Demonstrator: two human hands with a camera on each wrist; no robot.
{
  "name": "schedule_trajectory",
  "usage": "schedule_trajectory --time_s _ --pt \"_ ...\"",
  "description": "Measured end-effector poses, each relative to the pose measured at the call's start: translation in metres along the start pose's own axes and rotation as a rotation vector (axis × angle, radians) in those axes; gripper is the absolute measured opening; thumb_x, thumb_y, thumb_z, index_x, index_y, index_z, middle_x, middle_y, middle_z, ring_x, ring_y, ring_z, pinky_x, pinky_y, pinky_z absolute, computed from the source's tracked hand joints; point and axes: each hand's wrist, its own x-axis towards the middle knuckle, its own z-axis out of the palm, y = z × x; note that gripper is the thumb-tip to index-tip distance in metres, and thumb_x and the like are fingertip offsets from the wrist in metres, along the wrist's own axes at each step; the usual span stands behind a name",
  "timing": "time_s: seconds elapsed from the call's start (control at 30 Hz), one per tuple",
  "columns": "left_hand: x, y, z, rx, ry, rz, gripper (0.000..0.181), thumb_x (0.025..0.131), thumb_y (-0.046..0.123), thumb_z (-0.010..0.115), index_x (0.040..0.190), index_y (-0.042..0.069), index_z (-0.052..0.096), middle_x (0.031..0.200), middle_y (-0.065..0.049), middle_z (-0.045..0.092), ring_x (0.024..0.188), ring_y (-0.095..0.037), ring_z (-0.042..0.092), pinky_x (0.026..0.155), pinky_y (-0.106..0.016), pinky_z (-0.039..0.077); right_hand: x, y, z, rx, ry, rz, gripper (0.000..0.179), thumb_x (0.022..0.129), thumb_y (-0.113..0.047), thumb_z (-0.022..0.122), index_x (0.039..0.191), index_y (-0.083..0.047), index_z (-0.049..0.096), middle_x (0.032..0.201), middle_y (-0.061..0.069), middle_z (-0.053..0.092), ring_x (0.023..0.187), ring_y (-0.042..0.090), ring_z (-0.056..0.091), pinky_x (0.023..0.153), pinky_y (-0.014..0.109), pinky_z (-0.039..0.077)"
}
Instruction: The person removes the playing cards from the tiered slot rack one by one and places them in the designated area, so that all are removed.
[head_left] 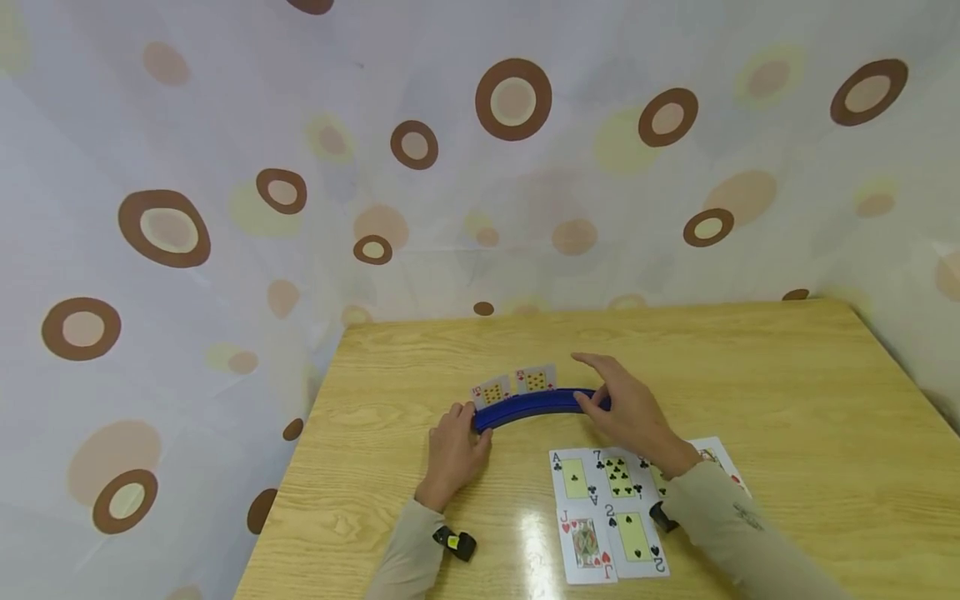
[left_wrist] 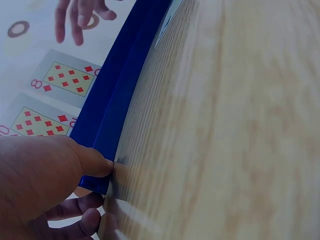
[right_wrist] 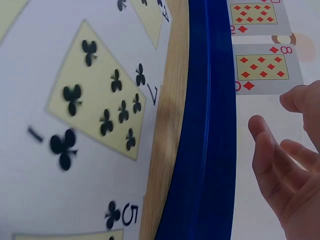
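A curved blue card holder [head_left: 536,404] stands on the table with the ten of diamonds [head_left: 492,392] and the eight of diamonds [head_left: 536,380] upright in its left half. At its left end, my left hand [head_left: 452,450] grips the holder between thumb and fingers. My right hand [head_left: 630,417] hovers by the right end, its fingers loosely bent and nothing held; the right wrist view shows the fingers [right_wrist: 265,150] apart from the holder. Below it lie face-up cards: ace of clubs [head_left: 573,477], seven of clubs [right_wrist: 100,95], jack of hearts [head_left: 585,546] and two of spades [head_left: 636,542].
A five of clubs [right_wrist: 120,220] and a red-marked face card [head_left: 723,460] lie in the same group, partly covered by the right forearm in the head view. The wooden table [head_left: 817,392] meets a circle-patterned curtain [head_left: 450,192] behind and at the sides.
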Motion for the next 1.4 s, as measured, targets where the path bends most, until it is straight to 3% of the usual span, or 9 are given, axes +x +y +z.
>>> schedule_trajectory --time_s 0.3,0.57,0.83,1.13,1.4 --pt "-0.002 0.003 -0.001 -0.033 -0.012 -0.003 0.046 0.101 0.025 0.075 0.140 0.001 0.065 0.125 -0.018 0.071 0.109 -0.039 0.069 0.084 -0.055 0.050 0.013 0.000 0.012 0.002 0.013 -0.017 0.049 0.103 -0.011 0.076 0.150 -0.013 0.063 0.140 0.013 0.072 0.075 0.008 0.065 0.061 0.023 0.048" --pt "-0.006 0.001 0.002 -0.024 -0.028 -0.024 0.046 0.102 0.025 0.075 0.141 0.002 0.065 0.127 -0.017 0.071 0.112 -0.038 0.069 0.087 -0.055 0.051 0.008 -0.003 0.024 -0.062 0.048 0.005 0.037 0.104 -0.012 0.074 0.140 -0.011 0.071 0.126 0.008 0.079 0.069 0.000 0.056 0.058 0.022 0.043" --pt "-0.011 -0.001 0.004 -0.020 -0.003 -0.004 0.044 0.100 0.024 0.077 0.138 0.003 0.066 0.123 -0.016 0.072 0.108 -0.038 0.070 0.084 -0.055 0.051 0.006 -0.009 0.033 -0.056 0.112 -0.011 0.022 0.100 -0.013 0.080 0.122 -0.011 0.078 0.113 0.005 0.082 0.070 0.003 0.064 0.061 0.023 0.047" --pt "-0.009 -0.001 0.005 -0.011 0.010 -0.004 0.045 0.100 0.023 0.077 0.138 0.002 0.066 0.123 -0.017 0.072 0.107 -0.038 0.071 0.083 -0.056 0.052 0.013 -0.012 0.032 0.038 0.116 0.037 0.012 0.102 -0.011 0.077 0.114 -0.011 0.078 0.110 0.007 0.082 0.068 0.005 0.061 0.059 0.022 0.045" --pt "-0.002 0.000 0.002 -0.003 0.023 0.003 0.045 0.101 0.024 0.076 0.139 0.002 0.066 0.122 -0.017 0.072 0.107 -0.038 0.071 0.081 -0.054 0.051 0.014 -0.016 0.020 0.175 0.193 0.022 0.010 0.102 -0.004 0.075 0.112 -0.008 0.076 0.107 0.013 0.080 0.065 0.002 0.064 0.053 0.023 0.049"
